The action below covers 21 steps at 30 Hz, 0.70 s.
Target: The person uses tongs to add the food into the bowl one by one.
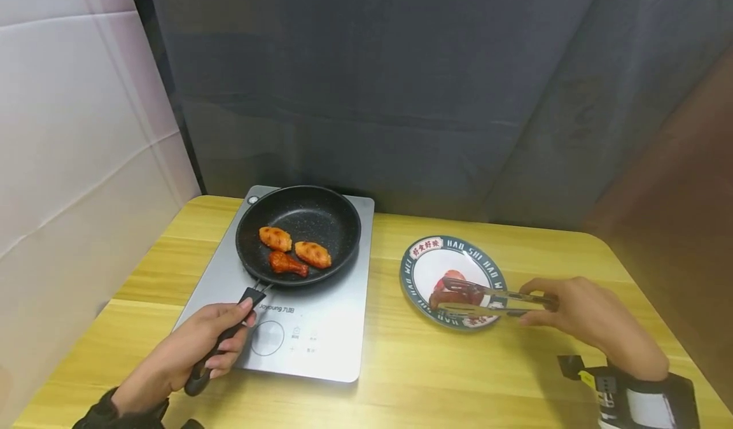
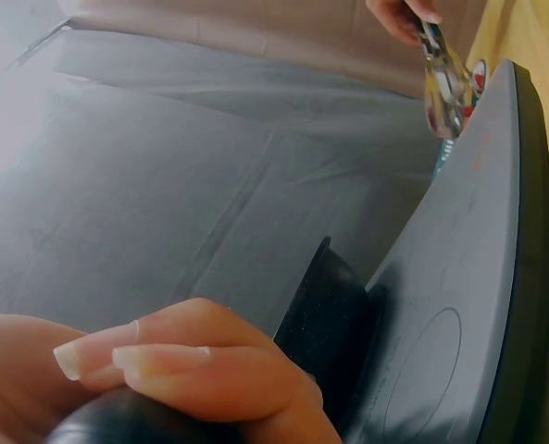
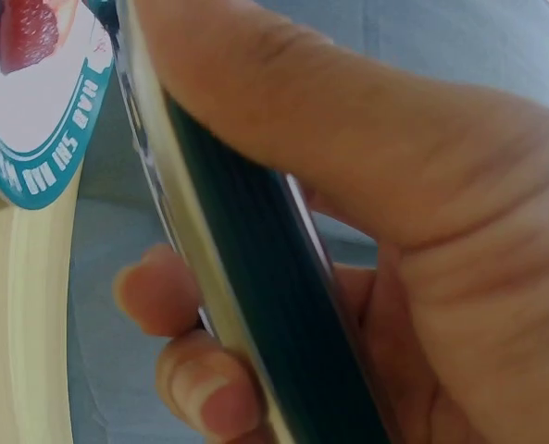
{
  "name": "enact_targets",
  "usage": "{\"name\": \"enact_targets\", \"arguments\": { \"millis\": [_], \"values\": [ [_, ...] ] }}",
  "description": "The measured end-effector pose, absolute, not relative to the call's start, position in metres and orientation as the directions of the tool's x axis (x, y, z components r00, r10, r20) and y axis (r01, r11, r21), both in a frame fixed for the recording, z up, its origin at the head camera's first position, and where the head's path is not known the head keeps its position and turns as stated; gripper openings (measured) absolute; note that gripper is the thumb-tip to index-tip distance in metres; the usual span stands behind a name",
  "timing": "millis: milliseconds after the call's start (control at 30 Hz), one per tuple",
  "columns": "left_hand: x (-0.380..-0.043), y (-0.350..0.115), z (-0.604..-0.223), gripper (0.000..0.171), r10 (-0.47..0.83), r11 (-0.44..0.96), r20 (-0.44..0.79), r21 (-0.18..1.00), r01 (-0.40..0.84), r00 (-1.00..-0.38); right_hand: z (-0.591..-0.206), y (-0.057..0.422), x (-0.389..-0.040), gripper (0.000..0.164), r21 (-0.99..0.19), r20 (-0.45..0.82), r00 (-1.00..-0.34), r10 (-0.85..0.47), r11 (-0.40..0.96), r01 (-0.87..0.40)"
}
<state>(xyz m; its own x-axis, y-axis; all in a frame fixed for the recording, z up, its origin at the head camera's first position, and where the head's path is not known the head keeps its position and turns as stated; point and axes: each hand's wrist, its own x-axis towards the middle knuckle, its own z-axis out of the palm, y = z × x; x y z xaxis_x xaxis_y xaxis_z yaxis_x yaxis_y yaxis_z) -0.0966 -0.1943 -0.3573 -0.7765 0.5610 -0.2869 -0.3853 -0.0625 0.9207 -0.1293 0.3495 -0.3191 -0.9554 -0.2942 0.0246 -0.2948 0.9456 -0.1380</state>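
My left hand (image 1: 200, 338) grips the black handle (image 1: 252, 298) of a frying pan (image 1: 323, 216) standing on a silver induction cooktop (image 1: 335, 333). In the pan lie two orange-brown chicken wings (image 1: 313, 254) and a glossy red-brown drumstick (image 1: 287, 264). On the right, my right hand (image 1: 584, 311) holds metal tongs (image 1: 515, 295), thumb along one arm and fingers curled under the other. The tong tips reach over a round plate (image 1: 420, 267) with a lettered teal rim. Reddish meat (image 1: 460, 296) lies there, partly hidden by the tongs; I cannot tell whether they pinch it.
The cooktop and plate stand apart on a yellow wooden table (image 1: 383, 359). A dark grey cloth (image 1: 372, 98) hangs behind the table, a white panel (image 1: 74, 130) stands on the left, and a brown one (image 1: 681, 181) on the right.
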Motion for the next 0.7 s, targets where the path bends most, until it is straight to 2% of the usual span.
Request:
{"name": "enact_targets", "arguments": {
  "millis": [367, 700],
  "values": [
    [-0.0951, -0.1939, -0.3563, 0.037, 0.553, -0.068, -0.301, 0.913, -0.402, -0.777, -0.3244, 0.3488, -0.1354, 0.045, -0.114, 0.066, -0.949, -0.307, 0.943, -0.313],
    [-0.0972, -0.194, -0.3554, 0.038, 0.544, -0.036, -0.303, 0.923, -0.383, -0.782, -0.3238, 0.3466, -0.136, 0.047, -0.074, 0.071, -0.946, -0.315, 0.944, -0.32]
  ]
}}
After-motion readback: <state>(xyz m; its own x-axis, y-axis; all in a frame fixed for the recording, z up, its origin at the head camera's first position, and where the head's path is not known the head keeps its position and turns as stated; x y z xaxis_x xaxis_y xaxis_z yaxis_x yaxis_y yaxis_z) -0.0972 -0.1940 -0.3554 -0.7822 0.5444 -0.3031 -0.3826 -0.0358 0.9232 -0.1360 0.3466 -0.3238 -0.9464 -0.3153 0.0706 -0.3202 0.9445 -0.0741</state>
